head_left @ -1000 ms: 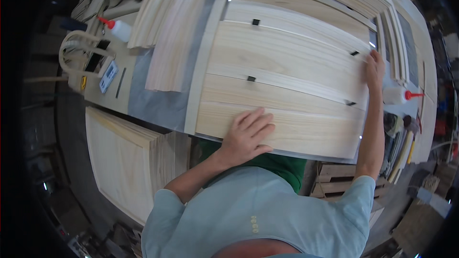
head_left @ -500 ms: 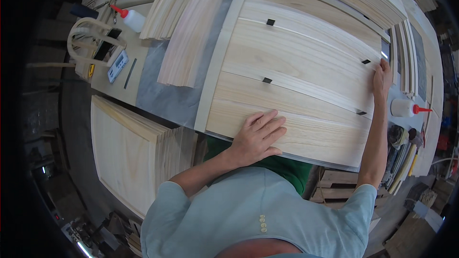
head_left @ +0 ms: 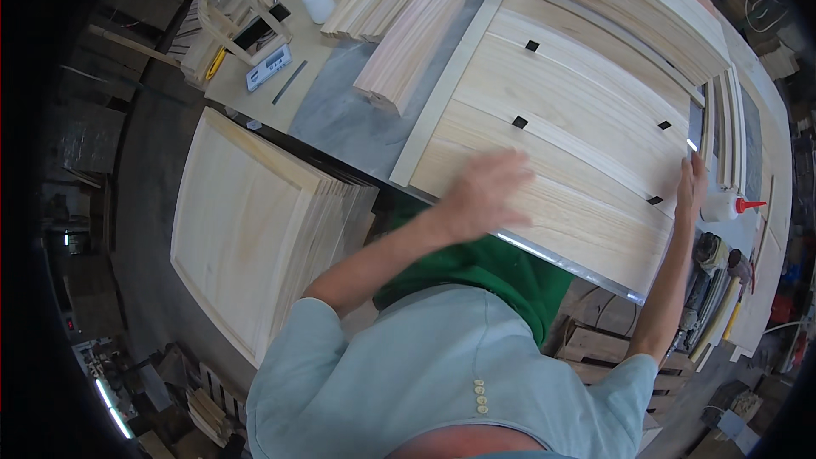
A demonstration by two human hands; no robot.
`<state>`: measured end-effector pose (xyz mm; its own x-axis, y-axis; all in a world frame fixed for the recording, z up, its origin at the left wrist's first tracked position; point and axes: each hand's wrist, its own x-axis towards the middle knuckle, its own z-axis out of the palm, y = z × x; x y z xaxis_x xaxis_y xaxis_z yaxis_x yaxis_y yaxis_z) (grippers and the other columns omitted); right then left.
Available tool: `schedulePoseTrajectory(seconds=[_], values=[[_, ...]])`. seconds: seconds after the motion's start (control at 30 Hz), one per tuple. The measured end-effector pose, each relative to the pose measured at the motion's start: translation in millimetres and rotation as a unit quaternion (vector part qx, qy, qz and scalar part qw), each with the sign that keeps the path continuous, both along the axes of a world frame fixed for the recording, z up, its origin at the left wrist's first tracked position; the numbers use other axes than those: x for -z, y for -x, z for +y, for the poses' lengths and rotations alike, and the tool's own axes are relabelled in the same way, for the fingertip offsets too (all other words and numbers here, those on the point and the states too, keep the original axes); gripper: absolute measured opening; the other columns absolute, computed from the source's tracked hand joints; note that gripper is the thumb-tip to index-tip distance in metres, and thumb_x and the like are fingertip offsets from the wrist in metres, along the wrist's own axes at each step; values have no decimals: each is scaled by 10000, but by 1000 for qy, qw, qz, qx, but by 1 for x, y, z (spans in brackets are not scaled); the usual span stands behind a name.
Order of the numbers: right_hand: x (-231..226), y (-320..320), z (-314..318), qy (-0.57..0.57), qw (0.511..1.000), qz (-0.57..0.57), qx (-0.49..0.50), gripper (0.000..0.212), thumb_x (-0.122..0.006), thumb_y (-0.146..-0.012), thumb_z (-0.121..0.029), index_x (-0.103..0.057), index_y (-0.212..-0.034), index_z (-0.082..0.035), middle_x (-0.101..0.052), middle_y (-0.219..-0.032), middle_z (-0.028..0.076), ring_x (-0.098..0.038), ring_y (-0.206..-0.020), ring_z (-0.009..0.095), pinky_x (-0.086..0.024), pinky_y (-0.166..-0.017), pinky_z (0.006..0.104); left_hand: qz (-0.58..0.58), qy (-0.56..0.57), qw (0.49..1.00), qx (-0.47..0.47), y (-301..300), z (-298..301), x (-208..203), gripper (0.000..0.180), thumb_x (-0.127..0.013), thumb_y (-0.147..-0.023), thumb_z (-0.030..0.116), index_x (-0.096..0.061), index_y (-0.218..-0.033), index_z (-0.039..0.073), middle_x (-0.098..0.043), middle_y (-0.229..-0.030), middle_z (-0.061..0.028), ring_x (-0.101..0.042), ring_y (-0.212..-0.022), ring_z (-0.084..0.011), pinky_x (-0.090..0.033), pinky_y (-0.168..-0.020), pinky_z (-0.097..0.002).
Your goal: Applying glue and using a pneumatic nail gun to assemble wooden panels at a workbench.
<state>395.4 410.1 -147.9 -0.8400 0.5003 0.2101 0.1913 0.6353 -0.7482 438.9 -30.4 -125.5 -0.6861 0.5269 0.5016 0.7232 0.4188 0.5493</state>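
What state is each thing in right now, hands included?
Boards: lying flat, edge to edge.
Black squares: four, lying flat along the board joins.
Left hand: open, blurred, over the near boards; contact unclear.
Right hand: at the boards' right edge; grip unclear.
Left bottle: red-tipped, seemingly upright.
Right bottle: red-tipped, seemingly upright.
Display box: screen on or off, cannot tell.
Framed panels: stacked together.

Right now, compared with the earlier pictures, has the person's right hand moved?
Yes: judged against the white red-tipped bottle beside it, the right hand has moved along the wooden panel's right side toward its near edge.
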Motion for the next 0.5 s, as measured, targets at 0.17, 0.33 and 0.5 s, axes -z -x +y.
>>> schedulePoseTrajectory(seconds=[0.17, 0.33, 0.5], values=[[-21, -84, -25, 32, 998, 50, 16, 432, -524, -917, -201, -485, -1267, 50, -537, -1254, 167, -503, -1158, 237, -354, -999, 323, 131, 75, 949, -278, 120, -60, -64, 413, -714, -738, 262, -607, -1059, 26, -578, -1129, -146, -538, -1040, -333, -408, -930, -422], [-16, -142, -36, 166, 980, 75, 78, 353, -524, -918, -145, -536, -1229, 21, -591, -1182, 103, -529, -1088, 176, -387, -943, 295, 80, 201, 896, -387, 192, -77, -71, 474, -699, -725, 329, -584, -1068, 24, -565, -1079, -188, -524, -1031, -361, -417, -915, -431], [-16, -175, -40, 216, 966, 82, 112, 315, -531, -929, -144, -553, -1209, -1, -597, -1168, 77, -531, -1072, 136, -395, -918, 273, -48, 227, 888, -396, 207, -76, -66, 479, -671, -721, 306, -577, -1064, -13, -551, -1090, -238, -509, -1061, -394, -424, -912, -457]])
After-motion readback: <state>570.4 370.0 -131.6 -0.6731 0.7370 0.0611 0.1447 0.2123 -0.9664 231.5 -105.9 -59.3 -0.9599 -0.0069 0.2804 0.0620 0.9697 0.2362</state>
